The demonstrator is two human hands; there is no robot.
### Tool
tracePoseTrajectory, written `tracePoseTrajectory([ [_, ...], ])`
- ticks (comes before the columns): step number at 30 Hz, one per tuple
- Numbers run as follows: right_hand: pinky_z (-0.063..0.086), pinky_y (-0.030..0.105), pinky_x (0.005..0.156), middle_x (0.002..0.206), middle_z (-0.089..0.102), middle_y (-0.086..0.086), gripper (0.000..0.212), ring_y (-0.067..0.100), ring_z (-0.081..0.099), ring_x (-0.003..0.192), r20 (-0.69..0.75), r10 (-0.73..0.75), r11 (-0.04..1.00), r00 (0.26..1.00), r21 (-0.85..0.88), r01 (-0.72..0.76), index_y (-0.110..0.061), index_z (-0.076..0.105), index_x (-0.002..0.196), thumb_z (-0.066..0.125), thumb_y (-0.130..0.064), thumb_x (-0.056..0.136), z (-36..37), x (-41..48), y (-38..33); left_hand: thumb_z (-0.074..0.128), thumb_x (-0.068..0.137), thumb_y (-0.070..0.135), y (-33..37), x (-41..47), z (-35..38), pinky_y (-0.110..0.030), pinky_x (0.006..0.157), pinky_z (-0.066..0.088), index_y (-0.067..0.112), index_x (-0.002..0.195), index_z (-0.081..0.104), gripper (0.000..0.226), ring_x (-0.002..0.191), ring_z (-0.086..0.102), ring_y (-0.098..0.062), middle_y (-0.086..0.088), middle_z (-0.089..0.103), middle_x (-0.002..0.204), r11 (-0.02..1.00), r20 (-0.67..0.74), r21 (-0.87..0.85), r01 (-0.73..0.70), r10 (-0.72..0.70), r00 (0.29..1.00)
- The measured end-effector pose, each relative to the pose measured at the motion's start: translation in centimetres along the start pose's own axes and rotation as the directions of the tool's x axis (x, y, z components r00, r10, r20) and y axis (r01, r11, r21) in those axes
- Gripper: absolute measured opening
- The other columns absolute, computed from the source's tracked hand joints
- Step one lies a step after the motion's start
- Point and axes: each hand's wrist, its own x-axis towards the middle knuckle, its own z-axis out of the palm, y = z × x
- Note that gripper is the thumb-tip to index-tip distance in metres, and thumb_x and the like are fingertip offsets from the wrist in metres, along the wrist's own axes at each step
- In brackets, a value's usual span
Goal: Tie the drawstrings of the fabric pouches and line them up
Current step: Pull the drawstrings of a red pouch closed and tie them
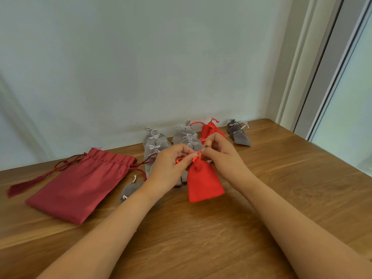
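A wooden table (281, 208) is filling the lower frame beneath a pale wall (141, 57). At centre, the left hand (169, 168) and right hand (221, 156) are each pinching the drawstring (194, 159) of a red pouch (203, 184) lying there; grey pouches (156, 142) are sitting just above.

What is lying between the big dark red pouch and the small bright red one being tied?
A small grey pouch, partly hidden by the left forearm, in the head view.

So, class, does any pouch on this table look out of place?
Yes: one small grey pouch lies askew beside the large dark red pouch, apart from the grey rows by the wall.
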Motion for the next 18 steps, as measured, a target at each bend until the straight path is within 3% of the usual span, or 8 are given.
tracePoseTrajectory([
  [2,0.043,0.012,0.059,0.075,0.048,0.003,0.028,0.002,0.049,0.061,0.026,0.046,0.992,0.999,0.116,-0.048,-0.013,0.044,0.080,0.052,0.012,0.089,0.01,0.07,-0.06,0.062,0.091,0.013,0.17,0.01,-0.06,-0.009,0.065,0.046,0.018,0.085,0.066,0.008,0.068,0.063,0.003,0.009,0.069,0.073,1.000,-0.001,-0.003,0.001,-0.001,1.000],
  [5,0.044,0.016,0.064,0.076,0.053,-0.005,0.026,0.000,0.050,0.065,0.045,-0.104,0.981,0.994,-0.157,0.110,-0.014,0.050,0.081,0.062,0.008,0.084,-0.31,-0.09,0.02,0.061,0.092,0.018,-0.03,0.10,-0.16,-0.013,0.069,0.046,0.021,0.085,0.066,0.009,0.072,0.064,0.002,0.009,0.070,0.076,1.000,-0.023,0.012,0.003,-0.002,1.000],
  [10,0.041,0.014,0.064,0.079,0.056,-0.002,0.021,0.005,0.051,0.069,0.114,-0.253,0.805,0.961,-0.526,0.274,-0.013,0.063,0.096,0.063,0.001,0.081,-0.68,-0.03,0.46,0.062,0.092,0.019,-0.13,-0.05,0.04,-0.013,0.069,0.043,0.022,0.085,0.065,0.007,0.076,0.062,0.003,0.013,0.068,0.078,0.999,-0.005,0.040,-0.033,0.033,0.999],
  [14,0.035,0.011,0.065,0.081,0.056,-0.003,0.014,0.004,0.046,0.070,0.136,-0.342,0.717,0.930,-0.602,0.352,-0.008,0.066,0.083,0.052,-0.006,0.081,-0.44,0.06,0.68,0.065,0.089,0.019,-0.07,-0.07,0.10,-0.015,0.070,0.048,0.020,0.085,0.067,0.005,0.075,0.064,-0.001,0.010,0.069,0.077,1.000,-0.037,0.007,-0.027,0.027,0.999],
  [18,0.025,0.026,0.057,0.063,0.054,0.000,0.017,0.011,0.043,0.064,0.105,-0.304,0.692,0.947,-0.658,0.296,-0.008,0.057,0.070,0.045,-0.014,0.079,-0.50,-0.01,0.48,0.070,0.085,0.013,0.40,-0.06,0.06,-0.015,0.062,0.050,0.010,0.080,0.068,0.006,0.061,0.063,-0.003,0.004,0.068,0.068,0.990,-0.056,-0.134,0.053,-0.061,0.997],
])
